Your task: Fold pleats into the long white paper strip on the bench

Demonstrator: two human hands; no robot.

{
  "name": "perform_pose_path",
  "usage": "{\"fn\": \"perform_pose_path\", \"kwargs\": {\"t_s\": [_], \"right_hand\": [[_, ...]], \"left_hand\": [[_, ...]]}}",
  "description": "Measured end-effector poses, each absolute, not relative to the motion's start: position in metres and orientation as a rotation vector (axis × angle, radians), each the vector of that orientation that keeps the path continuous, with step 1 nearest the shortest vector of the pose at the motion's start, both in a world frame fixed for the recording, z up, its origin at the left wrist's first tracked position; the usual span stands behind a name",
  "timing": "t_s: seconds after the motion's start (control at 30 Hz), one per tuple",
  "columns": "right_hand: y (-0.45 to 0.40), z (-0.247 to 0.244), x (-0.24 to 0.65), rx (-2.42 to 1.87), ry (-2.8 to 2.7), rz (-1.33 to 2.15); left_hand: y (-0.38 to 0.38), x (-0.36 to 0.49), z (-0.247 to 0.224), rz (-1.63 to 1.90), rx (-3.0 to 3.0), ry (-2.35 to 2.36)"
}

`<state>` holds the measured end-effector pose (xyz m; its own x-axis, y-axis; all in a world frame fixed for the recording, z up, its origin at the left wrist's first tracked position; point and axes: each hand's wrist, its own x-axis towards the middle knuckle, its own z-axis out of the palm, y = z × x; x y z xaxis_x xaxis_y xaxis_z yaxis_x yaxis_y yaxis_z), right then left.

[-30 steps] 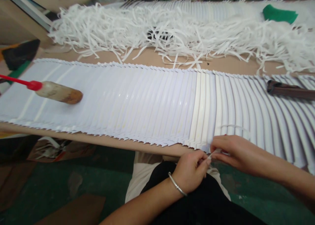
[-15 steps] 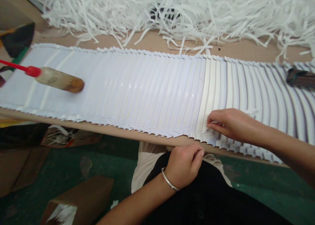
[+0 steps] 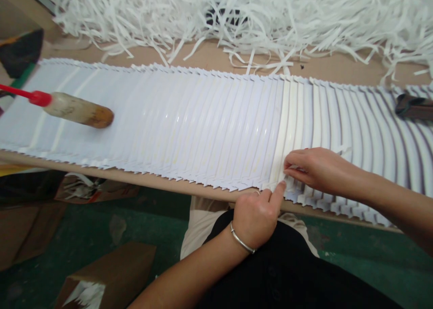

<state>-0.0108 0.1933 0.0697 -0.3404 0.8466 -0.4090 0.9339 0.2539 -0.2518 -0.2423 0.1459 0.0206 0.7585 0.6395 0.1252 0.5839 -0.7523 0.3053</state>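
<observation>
A long row of overlapping white paper sheets lies fanned across the table, with narrow cream strips on the sheets right of the middle. My right hand is closed in a pinch over the near part of the row, holding a white strip whose loose end shows behind the knuckles. Just left of it, my left hand rests at the near edge. Its index finger stretches onto the sheets, close to the right fingertips, while the other fingers are curled. The left thumb is hidden.
A heap of loose white strips covers the back of the table. A glue bottle with a red nozzle lies on the sheets at left, a dark object at right. Cardboard boxes stand on the green floor.
My left hand has moved up and slightly right from the lap side, and its index finger has stretched out onto the sheets' near edge. The right hand has barely moved.
</observation>
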Motion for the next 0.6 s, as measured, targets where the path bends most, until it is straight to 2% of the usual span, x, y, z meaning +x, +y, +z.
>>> {"fn": "perform_pose_path", "kwargs": {"t_s": [0.23, 0.43, 0.6], "right_hand": [[0.207, 0.077, 0.008, 1.671, 2.355, -0.616], [0.269, 0.110, 0.061, 1.807, 2.333, -0.697], [0.311, 0.104, 0.076, 1.900, 2.359, -0.661]], "left_hand": [[0.145, -0.239, 0.016, 0.278, 2.740, 0.999], [0.144, -0.241, 0.013, 0.326, 2.720, 0.995], [0.146, -0.241, 0.012, 0.412, 2.715, 0.973]]}}
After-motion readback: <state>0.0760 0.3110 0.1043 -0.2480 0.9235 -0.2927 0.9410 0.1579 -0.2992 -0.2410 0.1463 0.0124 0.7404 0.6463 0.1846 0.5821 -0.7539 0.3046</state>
